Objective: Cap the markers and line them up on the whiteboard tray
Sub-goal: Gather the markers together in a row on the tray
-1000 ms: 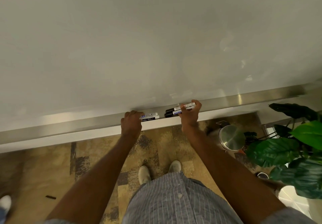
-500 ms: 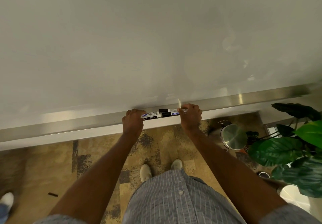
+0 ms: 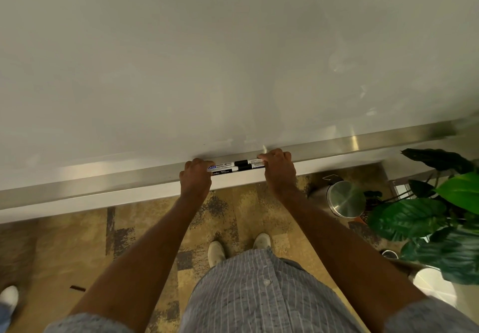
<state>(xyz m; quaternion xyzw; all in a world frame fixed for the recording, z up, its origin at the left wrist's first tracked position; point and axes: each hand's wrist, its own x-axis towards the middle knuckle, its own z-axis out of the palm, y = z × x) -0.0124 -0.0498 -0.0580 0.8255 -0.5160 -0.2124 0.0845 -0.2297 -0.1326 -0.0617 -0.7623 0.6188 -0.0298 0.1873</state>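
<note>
A: Where were the markers relative to the hands?

B: White-barrelled, black-capped markers (image 3: 237, 166) lay end to end in two rows on the brushed-metal whiteboard tray (image 3: 103, 186), bracketed by both hands. Left hand (image 3: 196, 176) curled over their left ends, right hand (image 3: 278, 170) curled over their right ends, fingers bent down onto the barrels. Black caps met mid-span between the hands.

A: Grip state?

B: Both hands were closed around the marker ends, pressing inward along the tray. Arms were well apart.

A: What couldn't you read?

B: Outer marker ends were hidden under the fingers. Marker count was unclear, looked like four. Label print was too small. Fingertips were hidden behind the knuckles.

A: Room to move?

B: The tray ran long and bare towards both of its ends. The glossy white whiteboard (image 3: 233, 60) stood right behind it. A steel lidded bin (image 3: 346, 199) and a green leafy plant (image 3: 427, 216) sat on the patterned carpet (image 3: 77, 242) below the tray's right end.
</note>
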